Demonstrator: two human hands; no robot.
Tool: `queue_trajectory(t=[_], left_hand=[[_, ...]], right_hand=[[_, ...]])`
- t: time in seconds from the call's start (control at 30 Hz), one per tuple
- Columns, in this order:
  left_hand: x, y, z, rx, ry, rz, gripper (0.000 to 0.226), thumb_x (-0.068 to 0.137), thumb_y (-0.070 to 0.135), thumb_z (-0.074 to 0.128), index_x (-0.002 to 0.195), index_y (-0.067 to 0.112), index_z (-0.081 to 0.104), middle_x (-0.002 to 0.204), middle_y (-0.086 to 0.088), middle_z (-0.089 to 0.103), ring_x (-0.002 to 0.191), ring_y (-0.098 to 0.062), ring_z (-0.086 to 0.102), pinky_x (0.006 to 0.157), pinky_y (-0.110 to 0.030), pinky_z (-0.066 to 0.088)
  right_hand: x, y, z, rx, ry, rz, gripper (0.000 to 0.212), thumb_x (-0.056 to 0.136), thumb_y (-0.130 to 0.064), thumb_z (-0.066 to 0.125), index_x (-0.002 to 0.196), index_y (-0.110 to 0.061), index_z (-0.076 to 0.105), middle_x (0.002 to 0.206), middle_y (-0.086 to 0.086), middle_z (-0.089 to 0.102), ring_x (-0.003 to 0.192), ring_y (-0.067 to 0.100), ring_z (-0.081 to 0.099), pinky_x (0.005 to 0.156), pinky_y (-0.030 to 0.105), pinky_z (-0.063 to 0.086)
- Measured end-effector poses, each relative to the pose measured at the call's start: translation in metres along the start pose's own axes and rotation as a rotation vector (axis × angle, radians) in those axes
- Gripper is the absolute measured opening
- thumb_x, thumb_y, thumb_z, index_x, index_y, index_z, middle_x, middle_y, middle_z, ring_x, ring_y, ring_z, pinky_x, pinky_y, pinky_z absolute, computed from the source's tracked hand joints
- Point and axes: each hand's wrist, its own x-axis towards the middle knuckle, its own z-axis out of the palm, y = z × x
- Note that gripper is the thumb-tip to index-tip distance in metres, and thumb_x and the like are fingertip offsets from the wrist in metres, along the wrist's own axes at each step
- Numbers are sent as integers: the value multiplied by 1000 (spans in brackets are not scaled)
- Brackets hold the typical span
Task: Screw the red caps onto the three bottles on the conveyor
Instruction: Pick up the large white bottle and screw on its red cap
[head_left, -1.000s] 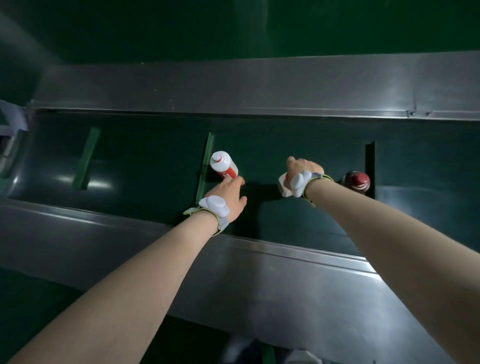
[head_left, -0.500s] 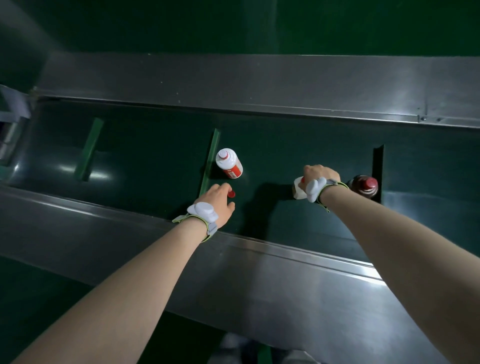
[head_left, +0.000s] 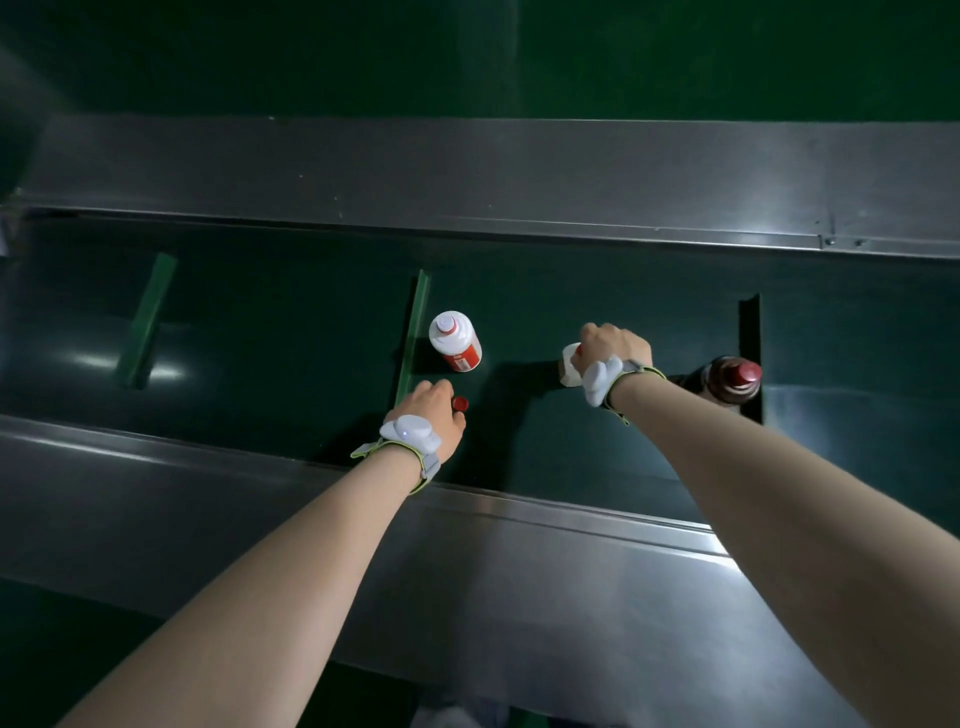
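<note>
Slippage threatens: left hand (head_left: 434, 410) pinches the red cap (head_left: 460, 404) low on the belt (head_left: 291, 332) near the uncapped white bottle (head_left: 455, 340), while right hand (head_left: 615, 347) clamps the middle bottle (head_left: 569, 366).

No text could be read anywhere; the white bottle (head_left: 454, 340) carried a red label (head_left: 462, 359) with pale marks too small and blurred to make out; the dark bottle (head_left: 730, 387) showed no legible print.
</note>
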Motion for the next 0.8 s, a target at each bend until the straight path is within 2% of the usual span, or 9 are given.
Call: queue_trajectory(t=[0.13, 0.23, 0.33, 0.43, 0.57, 0.7, 0.8], left_hand=[[12, -12, 0, -26, 10, -11, 39, 107, 43, 56, 134, 15, 58, 132, -8, 61, 108, -31, 66, 84, -46, 59], [25, -22, -1, -77, 14, -35, 49, 104, 48, 60, 138, 13, 55, 133, -9, 61, 106, -33, 68, 83, -46, 60], [36, -31, 0, -76, -8, -45, 56, 101, 52, 63, 139, 13, 54, 135, -10, 60, 106, -34, 68, 82, -46, 60], [51, -37, 3, -85, -29, -33, 56, 100, 54, 65, 137, 14, 55, 133, -9, 60, 105, -33, 68, 81, -44, 59], [70, -33, 23, -120, -83, -22, 50, 102, 49, 64, 136, 14, 57, 134, -10, 60, 107, -34, 68, 85, -43, 58], [91, -21, 61, -111, -147, -16, 42, 103, 40, 65, 133, 12, 59, 137, -13, 60, 117, -38, 67, 90, -42, 55], [104, -13, 88, -121, -170, -28, 40, 105, 36, 65, 133, 9, 56, 139, -16, 54, 117, -41, 66, 91, -45, 55]], right_hand=[[5, -17, 10, -92, 63, 39, 21, 97, -31, 54, 109, -15, 60, 113, 10, 64, 106, 34, 59, 79, 38, 41], [2, -31, 18, -163, 141, 52, 25, 95, -36, 58, 111, -17, 62, 113, 10, 60, 105, 34, 54, 86, 43, 41], [-2, -50, 24, -176, 186, -50, 32, 93, -45, 59, 111, -18, 63, 116, 11, 59, 111, 37, 51, 102, 47, 38], [-1, -76, 28, -103, 179, -155, 34, 95, -44, 57, 113, -16, 64, 120, 12, 60, 119, 38, 49, 114, 49, 32], [-4, -104, 44, 86, 88, -165, 30, 99, -36, 55, 118, -14, 63, 125, 11, 57, 121, 35, 48, 102, 44, 43], [-7, -112, 80, 257, -81, -67, 33, 101, -33, 55, 126, -13, 61, 132, 12, 53, 122, 35, 48, 97, 45, 50], [-5, -107, 115, 347, -171, 33, 34, 101, -36, 56, 129, -17, 60, 136, 10, 51, 125, 34, 49, 94, 44, 52]])
